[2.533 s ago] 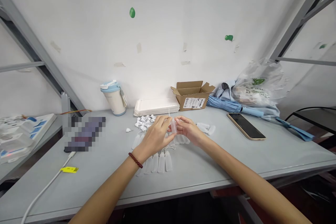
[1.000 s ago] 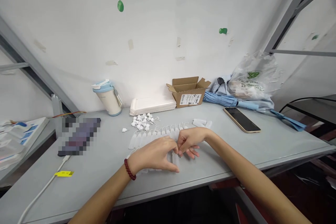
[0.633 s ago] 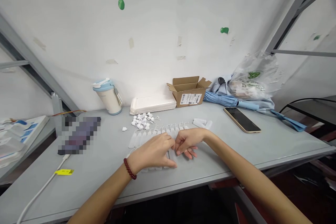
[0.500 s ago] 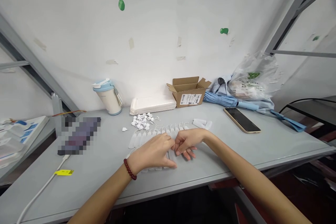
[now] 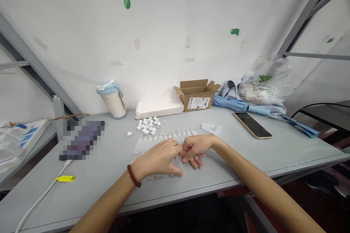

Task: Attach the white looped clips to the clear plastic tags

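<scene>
Spreading widest before me, the grey table [image 5: 235,156] carries a back row of translucent bottles [image 5: 142,145], beyond my knuckles. My left hand [image 5: 161,154] arches over a front row [image 5: 158,176], thumb apart from fingers; my right hand [image 5: 194,149] curls in from the other side, thumb and forefinger nearly together. Whether either clamps anything, I cannot tell. One translucent bottle [image 5: 178,162] seems to lie between them, long axis pointing away from me, just right of my left palm, left of my right fingertips; neither hand is clearly nearer. White caps [image 5: 147,127] sit heaped farther back.
</scene>
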A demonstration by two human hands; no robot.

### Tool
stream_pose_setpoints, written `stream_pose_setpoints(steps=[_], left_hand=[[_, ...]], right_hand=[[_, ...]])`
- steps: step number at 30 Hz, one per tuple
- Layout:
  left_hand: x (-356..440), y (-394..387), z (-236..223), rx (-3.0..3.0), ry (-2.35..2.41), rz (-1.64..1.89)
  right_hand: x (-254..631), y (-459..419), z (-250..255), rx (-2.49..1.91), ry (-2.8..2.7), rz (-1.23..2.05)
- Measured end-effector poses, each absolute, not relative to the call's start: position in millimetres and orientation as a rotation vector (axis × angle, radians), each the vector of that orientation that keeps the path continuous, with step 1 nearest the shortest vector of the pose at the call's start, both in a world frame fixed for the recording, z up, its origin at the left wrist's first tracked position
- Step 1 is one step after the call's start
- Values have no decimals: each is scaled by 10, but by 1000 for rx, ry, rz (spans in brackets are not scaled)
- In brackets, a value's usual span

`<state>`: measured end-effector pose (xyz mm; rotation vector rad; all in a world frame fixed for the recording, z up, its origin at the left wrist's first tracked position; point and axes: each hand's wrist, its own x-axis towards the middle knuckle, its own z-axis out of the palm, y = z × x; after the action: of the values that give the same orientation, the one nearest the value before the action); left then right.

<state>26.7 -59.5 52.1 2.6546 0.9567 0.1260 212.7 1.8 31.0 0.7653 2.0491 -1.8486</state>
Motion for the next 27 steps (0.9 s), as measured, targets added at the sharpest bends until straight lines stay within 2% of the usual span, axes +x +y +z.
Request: stream_pose_setpoints(steps=[9, 13, 16, 18, 22, 27], left_hand=[[220, -503, 569, 2529, 1021, 347], [100, -339, 514, 2555, 1199, 517], [-37, -167, 432, 2610, 1402, 557], [-130, -56, 372, 2648, 1523, 519], [-260, 103, 266, 2690, 1551, 446], [-314, 192, 180, 2700, 1553, 374]], right_hand=[[2135, 16, 330, 787, 2027, -1859], [2248, 69, 393, 824, 2076, -1919], [2399, 141, 465, 1020, 2256, -1936], [2511, 208, 493, 1264, 2456, -1846], [2711, 358, 478, 1895, 2741, -1347], [2877, 446, 479, 2041, 2718, -1230]])
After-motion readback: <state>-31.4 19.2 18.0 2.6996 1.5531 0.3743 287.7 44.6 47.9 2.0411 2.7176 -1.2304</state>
